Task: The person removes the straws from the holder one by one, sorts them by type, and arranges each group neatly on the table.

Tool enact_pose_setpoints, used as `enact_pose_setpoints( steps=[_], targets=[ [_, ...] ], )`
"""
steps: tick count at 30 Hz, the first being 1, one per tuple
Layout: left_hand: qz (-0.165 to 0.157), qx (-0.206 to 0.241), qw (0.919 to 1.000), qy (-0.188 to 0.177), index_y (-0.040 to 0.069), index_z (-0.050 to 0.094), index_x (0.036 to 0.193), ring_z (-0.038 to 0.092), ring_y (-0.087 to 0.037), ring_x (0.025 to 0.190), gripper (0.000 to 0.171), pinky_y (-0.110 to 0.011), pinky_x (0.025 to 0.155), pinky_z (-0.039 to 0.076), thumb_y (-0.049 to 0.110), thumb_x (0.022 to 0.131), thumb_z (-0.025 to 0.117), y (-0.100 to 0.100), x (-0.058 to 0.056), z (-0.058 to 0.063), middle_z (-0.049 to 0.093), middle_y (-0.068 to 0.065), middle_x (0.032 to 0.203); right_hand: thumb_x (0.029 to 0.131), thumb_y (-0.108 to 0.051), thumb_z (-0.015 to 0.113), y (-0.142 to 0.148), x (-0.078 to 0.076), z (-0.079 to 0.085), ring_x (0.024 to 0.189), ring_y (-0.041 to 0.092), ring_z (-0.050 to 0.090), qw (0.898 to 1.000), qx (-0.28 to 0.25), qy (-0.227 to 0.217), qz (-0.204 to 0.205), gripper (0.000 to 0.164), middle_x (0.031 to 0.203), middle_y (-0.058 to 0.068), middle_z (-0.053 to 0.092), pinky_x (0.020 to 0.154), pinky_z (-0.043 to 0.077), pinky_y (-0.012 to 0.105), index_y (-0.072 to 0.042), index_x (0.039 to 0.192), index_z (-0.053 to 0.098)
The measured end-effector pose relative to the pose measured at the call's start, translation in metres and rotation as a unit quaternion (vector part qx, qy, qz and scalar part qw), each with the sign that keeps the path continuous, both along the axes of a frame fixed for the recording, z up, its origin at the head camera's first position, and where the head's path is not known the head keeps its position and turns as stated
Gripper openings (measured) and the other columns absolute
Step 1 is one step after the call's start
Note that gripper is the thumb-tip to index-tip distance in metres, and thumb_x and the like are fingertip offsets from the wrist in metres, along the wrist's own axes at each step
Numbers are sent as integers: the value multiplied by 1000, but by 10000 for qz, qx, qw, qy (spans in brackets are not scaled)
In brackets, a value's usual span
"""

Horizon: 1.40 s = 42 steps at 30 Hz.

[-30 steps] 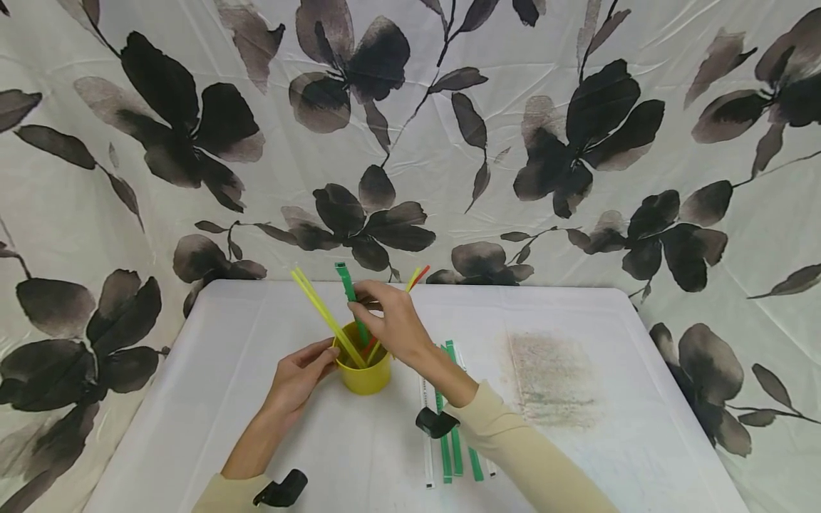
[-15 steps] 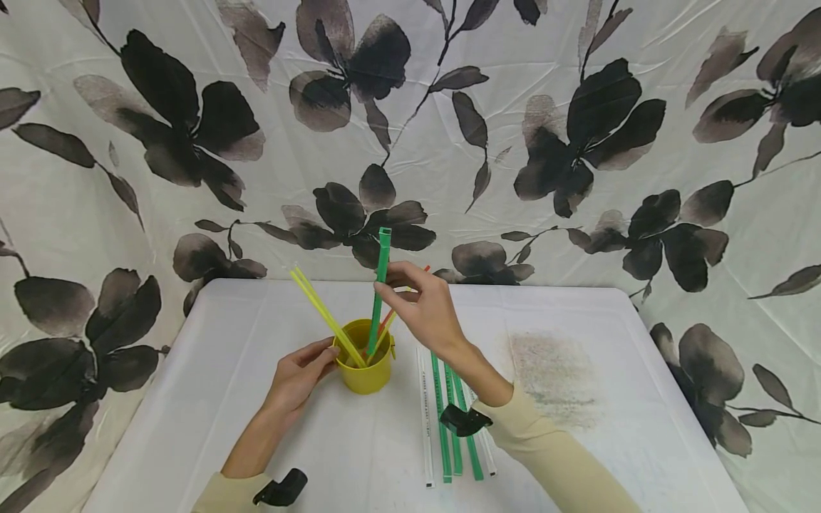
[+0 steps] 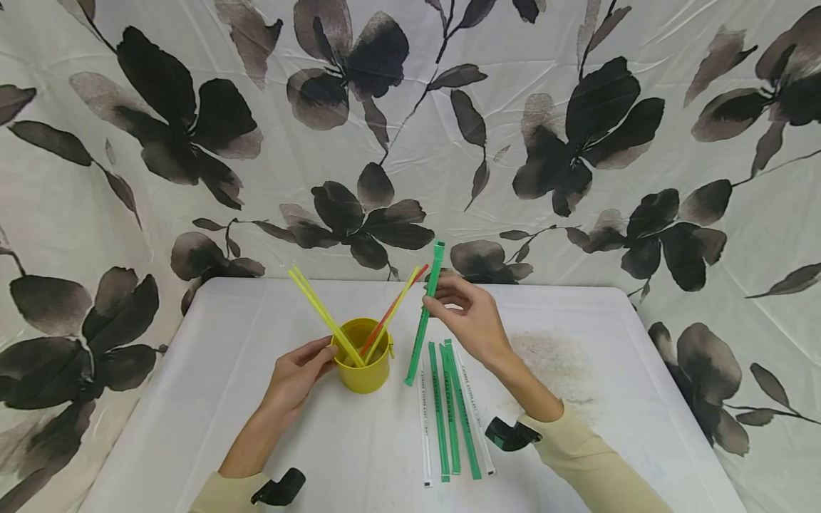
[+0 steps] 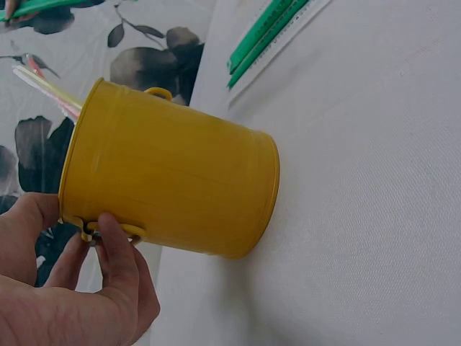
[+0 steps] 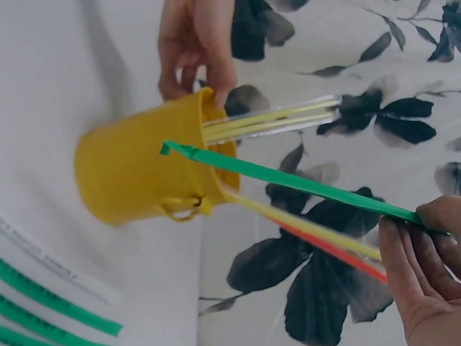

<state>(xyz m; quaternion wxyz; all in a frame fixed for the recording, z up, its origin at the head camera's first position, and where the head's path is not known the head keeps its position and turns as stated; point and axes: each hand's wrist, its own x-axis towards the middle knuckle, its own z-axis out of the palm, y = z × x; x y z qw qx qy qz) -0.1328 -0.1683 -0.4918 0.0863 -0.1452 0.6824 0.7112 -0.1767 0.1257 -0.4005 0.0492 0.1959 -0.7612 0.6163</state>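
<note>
A small yellow metal bucket stands upright on the table. My left hand pinches its left side at the rim and side loop, as the left wrist view shows. Yellow straws and a red straw lean in it, at least some in clear wrappers. My right hand pinches a green paper-wrapped straw near its upper part, right of the bucket. In the right wrist view this wrapped straw crosses in front of the bucket. Its lower end hangs above the tabletop.
Green wrapped straws and white wrapped straws lie side by side right of the bucket. A brownish stain marks the white tabletop. Floral cloth hangs behind the table.
The right hand has lifted the green wrapped straw out of the bucket and carried it right, over the row of wrapped straws. The left hand has stayed on the bucket.
</note>
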Motion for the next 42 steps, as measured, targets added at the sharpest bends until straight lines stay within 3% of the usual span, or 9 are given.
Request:
enact_pose_setpoints(
  steps=[12,19,31,33,39,42],
  targets=[
    [8,7,10000,40,-3,55,144,63,-19,121,47,-21,100,54,17,103,65,-1,-1,0,53,-18,144,96,-10,74,36,7,-27,93,25,73,9985,280,-474,-52,22,101,15,71,83,64,34,0,115,70],
    [72,32,10000,39,-3,56,143,66,-13,114,46,-21,99,55,16,102,66,0,-2,-2,55,-18,142,96,-13,74,54,11,-45,95,23,73,9950,705,-681,-179,25,105,14,72,83,61,25,0,117,70],
    [65,-9,10000,7,-3,57,142,66,-15,113,45,-25,101,55,16,102,66,1,1,0,57,-19,140,96,-13,74,86,23,-79,96,22,71,9861,1250,-1043,-335,30,105,13,71,79,60,23,5,119,68],
    [67,2,10000,24,-3,57,142,66,-15,114,45,-25,101,55,16,102,66,2,1,0,57,-19,140,96,-13,74,91,24,-84,95,22,71,9840,1291,-1176,-346,31,104,14,71,79,61,24,5,120,67],
    [91,-35,10000,19,-2,58,142,66,-16,114,46,-24,100,55,17,102,67,1,1,-1,57,-18,140,96,-13,74,102,26,-99,88,19,71,9786,1263,-1605,-238,36,103,15,70,81,64,44,9,122,64],
    [111,-27,9999,6,-2,58,142,66,-16,114,45,-23,100,56,17,102,67,0,1,-2,57,-18,139,96,-14,74,107,27,-106,85,18,71,9762,1354,-1680,-226,36,102,13,70,79,64,45,9,122,64]
  ],
)
